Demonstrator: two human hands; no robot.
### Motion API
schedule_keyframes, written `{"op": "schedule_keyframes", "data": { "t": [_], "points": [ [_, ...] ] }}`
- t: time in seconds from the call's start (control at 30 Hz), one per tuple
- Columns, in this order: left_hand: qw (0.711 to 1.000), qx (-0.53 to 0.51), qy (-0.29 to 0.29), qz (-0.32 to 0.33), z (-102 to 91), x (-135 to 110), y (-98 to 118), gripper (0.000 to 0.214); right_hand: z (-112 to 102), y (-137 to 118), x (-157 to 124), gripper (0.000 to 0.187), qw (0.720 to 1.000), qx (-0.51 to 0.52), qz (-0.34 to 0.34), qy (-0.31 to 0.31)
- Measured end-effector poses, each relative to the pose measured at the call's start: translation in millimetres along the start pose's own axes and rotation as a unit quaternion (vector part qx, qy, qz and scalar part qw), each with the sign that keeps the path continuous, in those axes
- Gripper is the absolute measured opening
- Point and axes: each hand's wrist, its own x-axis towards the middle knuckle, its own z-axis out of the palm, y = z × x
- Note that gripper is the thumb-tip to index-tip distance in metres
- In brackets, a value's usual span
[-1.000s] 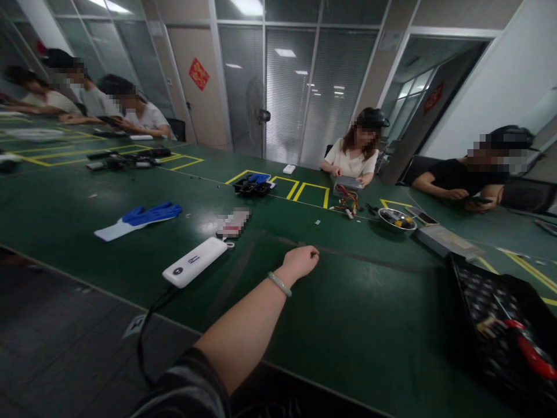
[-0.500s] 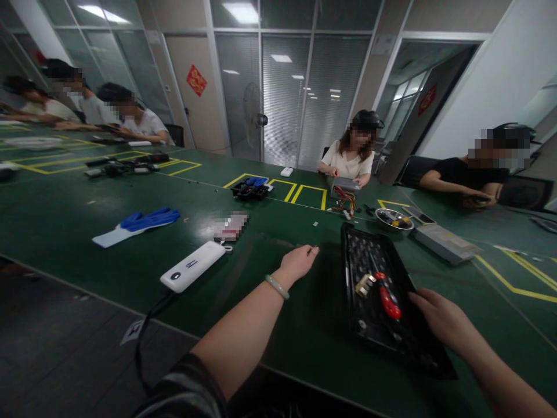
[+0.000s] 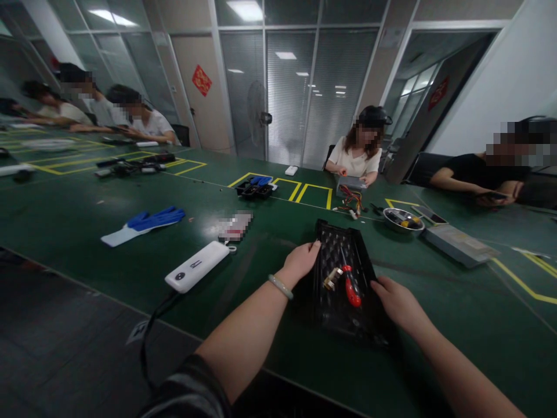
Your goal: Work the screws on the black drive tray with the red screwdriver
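Observation:
A black plastic tray (image 3: pixel 335 241) lies on the green table (image 3: pixel 435 313) straight in front of me. In it lie a red-handled screwdriver (image 3: pixel 351 285) and a small brass-coloured part (image 3: pixel 332 278). My left hand (image 3: pixel 301 259), with a pale bangle on the wrist, grips the tray's left rim. My right hand (image 3: pixel 395 300) holds the tray's right rim, fingers curled on the edge.
A white power bank (image 3: pixel 196 266) with a black cable lies to my left, blue and white gloves (image 3: pixel 143 224) further left. A metal bowl (image 3: pixel 402 220) and a grey flat box (image 3: pixel 461 245) sit at right. Other people sit around the table.
The tray has slid from the far right to the middle in front of me. My right hand came in with it, and my left hand now holds its left rim.

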Motion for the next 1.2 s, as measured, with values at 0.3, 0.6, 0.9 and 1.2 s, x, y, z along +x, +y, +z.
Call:
{"op": "schedule_keyframes", "data": {
  "t": [0.3,0.6,0.9,1.2],
  "points": [
    [0.999,0.041,-0.016,-0.003,3.1,3.2,-1.3,0.047,-8.3,-6.6,2.3,0.029,0.996,-0.082,-0.006,-0.033],
    [0.998,0.059,-0.011,-0.021,3.5,4.4,0.2,0.052,-17.2,-15.3,11.4,0.036,0.99,-0.133,0.0,-0.036],
    [0.997,0.071,0.001,-0.025,7.9,7.3,-0.3,0.048,-10.1,-43.1,-24.1,0.03,0.973,-0.07,-0.211,0.056],
    [0.996,0.08,0.007,-0.034,9.7,8.1,-0.3,0.047,15.9,-74.9,-45.0,0.02,0.891,-0.068,-0.445,-0.063]
  ]
}}
